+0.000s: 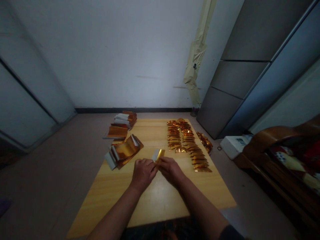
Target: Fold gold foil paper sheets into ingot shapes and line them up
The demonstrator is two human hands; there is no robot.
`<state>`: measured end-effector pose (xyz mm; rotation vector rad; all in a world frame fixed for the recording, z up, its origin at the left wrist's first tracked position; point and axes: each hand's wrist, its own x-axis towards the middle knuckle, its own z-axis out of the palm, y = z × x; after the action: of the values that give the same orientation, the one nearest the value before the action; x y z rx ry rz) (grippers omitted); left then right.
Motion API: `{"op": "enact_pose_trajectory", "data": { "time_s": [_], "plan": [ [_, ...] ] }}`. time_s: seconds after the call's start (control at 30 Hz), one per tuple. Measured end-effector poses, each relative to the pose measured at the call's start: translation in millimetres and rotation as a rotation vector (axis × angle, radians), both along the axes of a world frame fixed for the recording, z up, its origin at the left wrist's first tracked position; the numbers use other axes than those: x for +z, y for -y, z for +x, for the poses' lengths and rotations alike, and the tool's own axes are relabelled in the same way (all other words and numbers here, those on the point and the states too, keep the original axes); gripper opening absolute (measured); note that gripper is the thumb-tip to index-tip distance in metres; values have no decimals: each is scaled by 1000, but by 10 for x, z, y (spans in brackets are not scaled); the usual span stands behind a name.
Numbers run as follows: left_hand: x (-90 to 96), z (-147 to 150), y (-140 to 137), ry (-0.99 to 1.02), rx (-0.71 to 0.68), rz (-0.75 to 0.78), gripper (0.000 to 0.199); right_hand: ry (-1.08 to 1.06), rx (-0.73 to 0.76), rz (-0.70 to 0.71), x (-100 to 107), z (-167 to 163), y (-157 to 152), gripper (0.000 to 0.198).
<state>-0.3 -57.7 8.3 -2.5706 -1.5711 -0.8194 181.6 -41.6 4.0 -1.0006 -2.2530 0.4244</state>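
Note:
Between my two hands, over the middle of the wooden table [150, 206], is a small sheet of gold foil paper [160, 153] with a pale underside, partly rolled or folded. My left hand [143, 172] is closed on its lower left edge. The fingers of my right hand [171, 169] pinch its right side. Left of my hands lies a loose stack of gold foil sheets [126, 149], bent and fanned. To the right, rows of folded gold foil pieces [198, 156] overlap one another. My fingertips hide the lower part of the sheet.
More foil stacks [117, 131] sit at the table's far left corner, some overhanging the edge. A heap of folded foil [205, 142] is beyond the right edge. A grey refrigerator [235, 66], a white box [233, 146] and a wooden bench [270, 173] stand at right.

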Motion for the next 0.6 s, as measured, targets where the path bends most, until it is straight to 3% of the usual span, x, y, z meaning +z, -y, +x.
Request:
{"op": "enact_pose_trajectory", "data": {
  "time_s": [0.6],
  "plan": [
    [-87,-140,41,60,-62,-54,33,57,-203,-143,43,-112,-182,16]
  ]
}}
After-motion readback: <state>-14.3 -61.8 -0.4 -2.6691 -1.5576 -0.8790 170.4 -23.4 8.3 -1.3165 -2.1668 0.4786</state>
